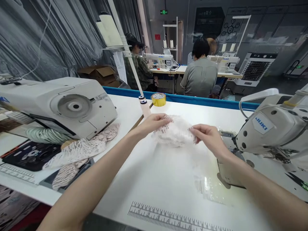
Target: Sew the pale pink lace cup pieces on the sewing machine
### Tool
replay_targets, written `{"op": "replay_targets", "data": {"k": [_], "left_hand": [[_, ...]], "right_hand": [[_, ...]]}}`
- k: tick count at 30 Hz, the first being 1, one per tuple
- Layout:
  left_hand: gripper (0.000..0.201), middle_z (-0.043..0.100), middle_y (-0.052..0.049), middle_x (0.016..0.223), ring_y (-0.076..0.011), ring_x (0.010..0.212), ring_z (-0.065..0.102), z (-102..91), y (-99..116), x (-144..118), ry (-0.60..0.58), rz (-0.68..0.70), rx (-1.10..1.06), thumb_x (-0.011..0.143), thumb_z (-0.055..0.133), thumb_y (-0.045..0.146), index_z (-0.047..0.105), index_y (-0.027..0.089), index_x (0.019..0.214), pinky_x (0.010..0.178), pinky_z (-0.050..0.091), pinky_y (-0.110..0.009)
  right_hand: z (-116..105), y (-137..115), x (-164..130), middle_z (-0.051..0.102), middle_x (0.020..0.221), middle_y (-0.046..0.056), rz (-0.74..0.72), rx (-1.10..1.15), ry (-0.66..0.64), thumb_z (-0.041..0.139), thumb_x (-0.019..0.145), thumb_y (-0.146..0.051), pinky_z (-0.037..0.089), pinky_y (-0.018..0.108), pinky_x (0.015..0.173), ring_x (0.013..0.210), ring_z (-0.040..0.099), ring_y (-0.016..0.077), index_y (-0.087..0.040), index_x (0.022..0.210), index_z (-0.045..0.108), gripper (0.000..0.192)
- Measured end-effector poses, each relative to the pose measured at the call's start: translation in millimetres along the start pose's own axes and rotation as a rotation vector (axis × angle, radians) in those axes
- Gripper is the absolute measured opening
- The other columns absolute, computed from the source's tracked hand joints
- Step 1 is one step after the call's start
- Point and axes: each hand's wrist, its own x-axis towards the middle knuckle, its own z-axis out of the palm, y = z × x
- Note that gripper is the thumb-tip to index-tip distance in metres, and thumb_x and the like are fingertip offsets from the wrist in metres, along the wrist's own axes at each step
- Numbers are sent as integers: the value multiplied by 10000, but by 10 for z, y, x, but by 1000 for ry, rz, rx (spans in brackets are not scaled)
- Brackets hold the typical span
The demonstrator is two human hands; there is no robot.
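While the printed ruler (168, 218) ran along the near edge of the white table (149, 179), the left hand (151, 123) and right hand (209, 136) each pinched one side of a bunched white lace piece (175, 131), fingers closed on it, holding it just above the tabletop. Such a light pinch could have let the flimsy lace slip or stretch unevenly. Just right, the sewing machine (271, 131) might have snagged a trailing edge; beyond lay a yellow tape roll (158, 99).
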Motion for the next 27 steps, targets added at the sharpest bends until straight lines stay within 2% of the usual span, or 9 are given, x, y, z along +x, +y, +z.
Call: {"op": "replay_targets", "data": {"k": [4,7,11,14,17,19,21,23,27], "left_hand": [[323,446,34,536,-95,518,395,109,-103,486,88,3,128,739,632,413,509,154,590,492,271,-233],[274,460,30,506,-108,525,406,188,-215,630,131,2,240,747,608,345,525,153,569,516,271,-243],[326,524,14,564,-124,569,446,228,-282,610,171,20,357,850,468,375,546,163,616,543,298,-242],[293,598,-9,652,-153,632,513,232,-289,565,215,13,464,854,466,377,597,175,687,568,331,-245],[201,652,-39,766,-208,740,579,239,-281,500,296,15,611,817,511,333,653,197,860,616,361,-271],[249,666,-73,896,-254,870,593,245,-251,429,358,58,713,822,486,287,643,201,995,676,381,-306],[304,643,-115,1054,-292,1013,568,252,-191,337,399,134,788,840,431,244,621,186,1070,750,392,-349],[309,640,-133,1089,-307,1024,575,266,-111,237,399,219,819,859,387,234,631,172,1038,801,393,-392],[258,702,-52,892,-271,869,641,394,25,36,544,568,903,902,406,347,632,228,938,742,421,-391]], "right_hand": [[32,268,423,631,690,20,0,-162,97,561,789,-414,435,282,575,594,538,145,-176,799,685,269],[30,407,559,617,646,12,27,-265,134,559,774,-383,393,282,576,598,525,153,-189,755,690,235],[10,452,557,638,673,4,59,-355,180,531,792,-376,368,275,590,639,544,162,-220,795,709,236],[5,470,550,649,689,3,80,-412,201,520,802,-360,353,272,575,658,559,170,-232,808,713,231],[13,497,575,639,672,0,77,-459,210,525,807,-339,339,270,554,646,558,174,-233,842,710,216],[13,487,562,644,702,3,53,-479,218,517,822,-313,350,273,569,665,564,177,-229,936,697,230],[-10,438,469,659,771,10,17,-492,225,502,842,-273,374,277,611,710,576,175,-221,1055,661,270],[-64,359,259,670,843,7,-27,-497,205,502,852,-228,397,269,660,748,587,157,-219,1116,628,292],[-233,219,-449,677,903,-52,-151,-517,35,565,825,-169,422,202,685,787,609,102,-256,985,653,202]]}}
